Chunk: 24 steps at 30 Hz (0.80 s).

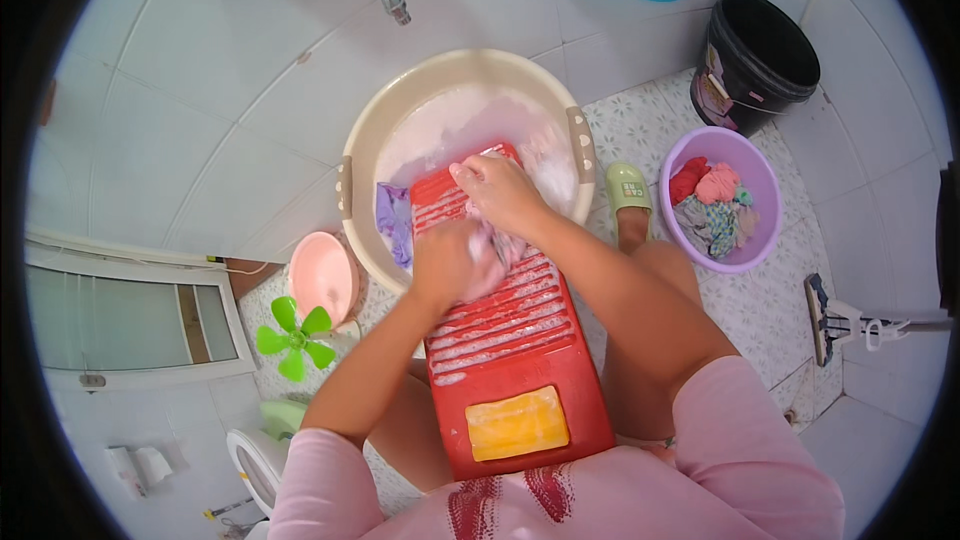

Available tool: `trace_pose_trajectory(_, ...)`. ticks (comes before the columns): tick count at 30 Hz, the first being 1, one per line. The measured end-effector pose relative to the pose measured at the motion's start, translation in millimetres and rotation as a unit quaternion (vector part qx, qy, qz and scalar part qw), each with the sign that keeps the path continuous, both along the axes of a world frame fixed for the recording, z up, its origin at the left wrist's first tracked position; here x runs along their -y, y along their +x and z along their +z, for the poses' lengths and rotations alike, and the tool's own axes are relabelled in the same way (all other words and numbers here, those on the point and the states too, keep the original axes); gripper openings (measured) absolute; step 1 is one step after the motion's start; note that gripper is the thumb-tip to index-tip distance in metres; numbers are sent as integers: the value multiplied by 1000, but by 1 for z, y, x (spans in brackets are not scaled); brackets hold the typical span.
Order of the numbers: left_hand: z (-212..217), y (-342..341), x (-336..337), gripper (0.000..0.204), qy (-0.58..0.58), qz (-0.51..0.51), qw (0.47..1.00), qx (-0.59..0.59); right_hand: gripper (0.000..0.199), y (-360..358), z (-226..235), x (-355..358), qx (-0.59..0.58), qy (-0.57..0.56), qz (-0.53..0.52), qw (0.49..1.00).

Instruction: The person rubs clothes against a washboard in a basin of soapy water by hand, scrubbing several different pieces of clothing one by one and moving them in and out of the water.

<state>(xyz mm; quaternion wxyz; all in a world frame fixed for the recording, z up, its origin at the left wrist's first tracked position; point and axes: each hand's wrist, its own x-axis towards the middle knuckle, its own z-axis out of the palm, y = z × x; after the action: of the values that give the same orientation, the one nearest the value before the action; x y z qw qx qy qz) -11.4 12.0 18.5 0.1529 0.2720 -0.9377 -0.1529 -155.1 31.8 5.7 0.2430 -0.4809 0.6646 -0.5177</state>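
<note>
Scrubbing a soapy cloth (497,245) on a red washboard (505,340), as I see it.
My left hand (447,262) and right hand (497,192) press closed on the cloth over the basin (455,75); next I judge another firm downward rub.

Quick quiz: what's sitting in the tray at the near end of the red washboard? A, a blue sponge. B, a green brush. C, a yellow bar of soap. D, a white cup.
C: a yellow bar of soap lies in the recess of the red washboard, nearest the person.
</note>
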Motion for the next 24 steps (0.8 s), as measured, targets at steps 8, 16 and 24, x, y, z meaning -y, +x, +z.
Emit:
trace_pose_trajectory(8,-8,-46,41,24,-11,59,992,111,35,-15,-9,0,24,34,-39,998)
trace_pose_trajectory(16,17,6,-43,23,-88,-110,989,36,30,-25,1,-16,18,84,-23,996)
trace_pose_trajectory(24,-21,-44,50,24,-97,39,994,-11,30,-27,-16,-9,-4,39,-11,999)
